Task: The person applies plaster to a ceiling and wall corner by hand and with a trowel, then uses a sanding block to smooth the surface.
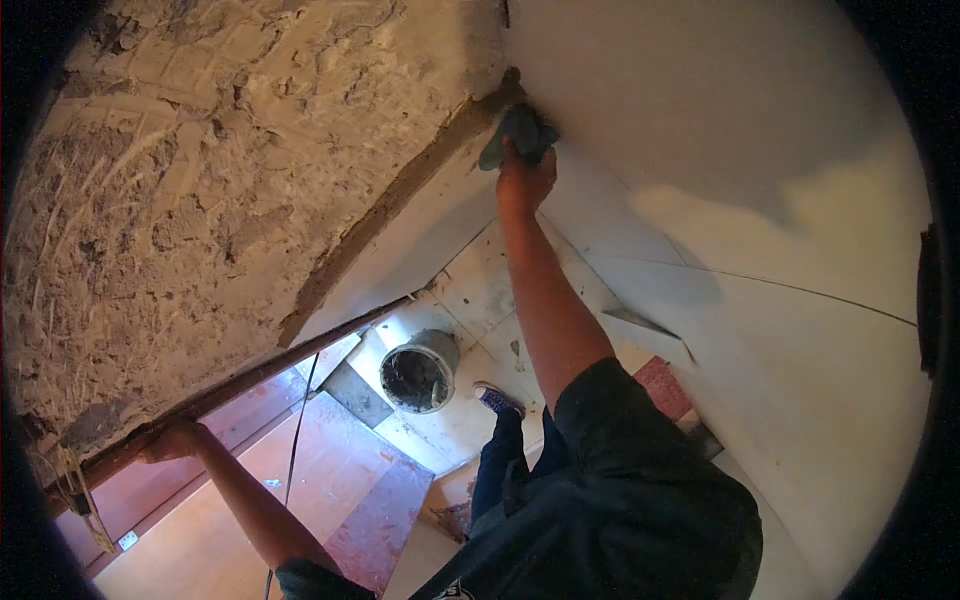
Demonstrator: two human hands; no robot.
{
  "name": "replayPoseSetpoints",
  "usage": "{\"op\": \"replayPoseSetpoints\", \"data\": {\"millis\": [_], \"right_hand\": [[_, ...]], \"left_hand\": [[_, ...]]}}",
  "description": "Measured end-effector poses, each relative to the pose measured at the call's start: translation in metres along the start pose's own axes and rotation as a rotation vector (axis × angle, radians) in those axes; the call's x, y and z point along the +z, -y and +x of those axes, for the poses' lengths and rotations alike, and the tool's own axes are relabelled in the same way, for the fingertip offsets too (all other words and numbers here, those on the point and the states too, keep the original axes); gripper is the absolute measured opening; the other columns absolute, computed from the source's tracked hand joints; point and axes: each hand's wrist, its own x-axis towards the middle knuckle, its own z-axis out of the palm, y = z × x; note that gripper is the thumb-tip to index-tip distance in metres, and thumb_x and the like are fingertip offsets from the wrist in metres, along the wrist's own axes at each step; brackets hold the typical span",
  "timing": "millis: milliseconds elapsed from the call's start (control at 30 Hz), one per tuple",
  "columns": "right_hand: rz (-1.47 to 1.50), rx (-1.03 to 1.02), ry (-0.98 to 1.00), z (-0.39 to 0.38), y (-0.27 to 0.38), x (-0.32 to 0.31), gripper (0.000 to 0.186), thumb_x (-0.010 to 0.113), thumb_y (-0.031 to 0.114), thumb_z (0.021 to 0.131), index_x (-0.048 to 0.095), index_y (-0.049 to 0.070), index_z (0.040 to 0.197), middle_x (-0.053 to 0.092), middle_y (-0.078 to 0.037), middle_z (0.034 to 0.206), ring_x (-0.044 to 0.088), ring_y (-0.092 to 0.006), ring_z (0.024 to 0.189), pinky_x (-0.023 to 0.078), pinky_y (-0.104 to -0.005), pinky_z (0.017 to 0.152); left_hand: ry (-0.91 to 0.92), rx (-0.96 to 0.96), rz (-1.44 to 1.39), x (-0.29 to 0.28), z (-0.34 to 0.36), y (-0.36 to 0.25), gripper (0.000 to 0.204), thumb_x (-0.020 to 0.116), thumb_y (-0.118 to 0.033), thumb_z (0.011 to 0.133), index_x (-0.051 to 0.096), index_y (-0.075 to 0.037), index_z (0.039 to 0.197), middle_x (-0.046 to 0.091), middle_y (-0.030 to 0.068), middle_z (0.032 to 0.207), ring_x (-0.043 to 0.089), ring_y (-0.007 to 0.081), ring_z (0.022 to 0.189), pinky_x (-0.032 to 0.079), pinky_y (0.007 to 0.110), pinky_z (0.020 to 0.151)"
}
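Observation:
My right hand [526, 182] reaches up to the corner where two walls meet, its fingers closed on a dark grey-green rag [520, 137]. That rag presses against the pale tile [400, 235] near its top edge, just below a strip of wet-looking mortar [375, 215]. Lower down at the left, my left hand [172, 442] grips the edge of a brown wooden door frame [262, 378]; part of its fingers is hidden against the wood.
A bucket [420, 372] with dark grey mix stands on the pale floor tiles, near my foot [498, 399]. Rough, scored plaster [200, 180] covers the left wall; large smooth tiles [800, 350] line the right. Loose wires [85, 500] hang by the frame, and a black cable [296, 440] runs downward.

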Motion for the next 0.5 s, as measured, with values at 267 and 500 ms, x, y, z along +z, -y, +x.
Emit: {"op": "replayPoseSetpoints", "data": {"millis": [267, 500], "right_hand": [[0.546, 0.095, -0.018, -0.005, 0.029, 0.013, 0.026, 0.071, 0.007, 0.081, 0.060, 0.002, 0.104, 0.064, -0.006, 0.097, 0.059, -0.0165, 0.081, 0.048, -0.0304, 0.072], [0.507, 0.128, 0.044, -0.002, 0.032, 0.001, 0.031, 0.072, 0.011, 0.078, 0.060, 0.001, 0.105, 0.065, -0.009, 0.100, 0.058, -0.0215, 0.088, 0.045, -0.0350, 0.080]], "left_hand": [[-0.052, -0.107, -0.115, 0.000, 0.001, 0.029, 0.058, 0.026, -0.046, 0.096, 0.042, 0.004, 0.120, 0.049, 0.0214, 0.117, 0.050, 0.0289, 0.102, 0.047, 0.043, 0.091], [-0.117, -0.134, -0.059, 0.006, -0.008, 0.039, 0.062, 0.025, -0.050, 0.095, 0.041, 0.004, 0.122, 0.050, 0.0207, 0.118, 0.050, 0.0287, 0.102, 0.046, 0.043, 0.093]]}}
